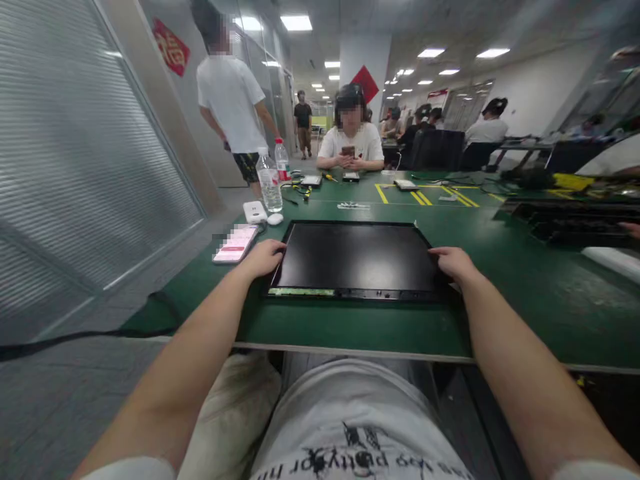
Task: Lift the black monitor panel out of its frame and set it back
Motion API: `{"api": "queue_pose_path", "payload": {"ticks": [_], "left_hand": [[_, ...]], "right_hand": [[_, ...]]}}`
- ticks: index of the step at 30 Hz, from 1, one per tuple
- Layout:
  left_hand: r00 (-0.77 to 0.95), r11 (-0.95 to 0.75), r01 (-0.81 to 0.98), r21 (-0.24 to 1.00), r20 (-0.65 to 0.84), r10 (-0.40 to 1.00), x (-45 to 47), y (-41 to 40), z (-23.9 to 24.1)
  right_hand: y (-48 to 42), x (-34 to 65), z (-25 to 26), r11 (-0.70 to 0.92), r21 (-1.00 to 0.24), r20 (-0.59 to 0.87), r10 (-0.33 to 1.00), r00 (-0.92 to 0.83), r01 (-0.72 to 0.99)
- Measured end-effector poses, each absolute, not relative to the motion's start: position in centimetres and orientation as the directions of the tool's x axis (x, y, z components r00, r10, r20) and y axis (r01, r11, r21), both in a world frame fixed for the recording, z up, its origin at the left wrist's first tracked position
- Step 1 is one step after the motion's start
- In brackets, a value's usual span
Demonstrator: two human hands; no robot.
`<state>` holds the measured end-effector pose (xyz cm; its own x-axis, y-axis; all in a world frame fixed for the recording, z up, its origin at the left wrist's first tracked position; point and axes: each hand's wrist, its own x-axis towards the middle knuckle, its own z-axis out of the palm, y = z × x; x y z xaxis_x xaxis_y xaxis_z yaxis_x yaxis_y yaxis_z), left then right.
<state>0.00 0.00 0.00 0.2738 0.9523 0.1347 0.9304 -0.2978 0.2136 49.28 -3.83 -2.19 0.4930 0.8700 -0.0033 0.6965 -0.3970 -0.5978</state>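
A flat black display panel [357,257] lies face up on the green table [350,330] in front of me. A green circuit strip [301,292] shows along the left part of its near edge. My left hand [264,259] is closed on the panel's left edge, thumb and fingers at the frame. At the opposite side my right hand [453,262] grips the right edge, with the fingertips partly hidden behind the frame. Both forearms reach in from the near side of the table.
Left of the panel are a phone [237,244], a white case [255,212] and a water bottle [270,183]. Black frames [565,220] are stacked at the right. Small screws or parts [353,206] lie beyond the panel. A person [351,137] sits across the table.
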Motion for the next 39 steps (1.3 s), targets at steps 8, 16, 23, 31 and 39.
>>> {"api": "queue_pose_path", "payload": {"ticks": [8,16,23,31,39], "left_hand": [[0.249,-0.287,0.917,0.278,0.164,0.954,-0.1,0.3,-0.4],[0.240,-0.289,0.898,0.333,0.180,0.954,-0.3,0.4,-0.4],[0.205,-0.249,0.909,0.334,0.160,0.966,-0.5,0.6,-0.9],[0.146,-0.163,0.970,0.181,0.104,0.984,-0.8,1.0,-1.3],[0.140,-0.186,0.923,0.336,0.156,0.978,-0.4,0.9,-0.9]], "right_hand": [[-3.3,50.0,-2.6,-0.403,-0.696,-0.047,0.852,0.522,0.595],[-3.0,50.4,-2.4,-0.424,-0.700,-0.094,0.852,0.515,0.574],[-3.4,50.0,-3.0,-0.397,-0.699,-0.056,0.860,0.507,0.595],[-3.8,49.8,-3.0,-0.339,-0.520,0.065,0.900,0.432,0.784],[-3.9,50.3,-3.0,-0.361,-0.539,0.087,0.875,0.477,0.761]]}}
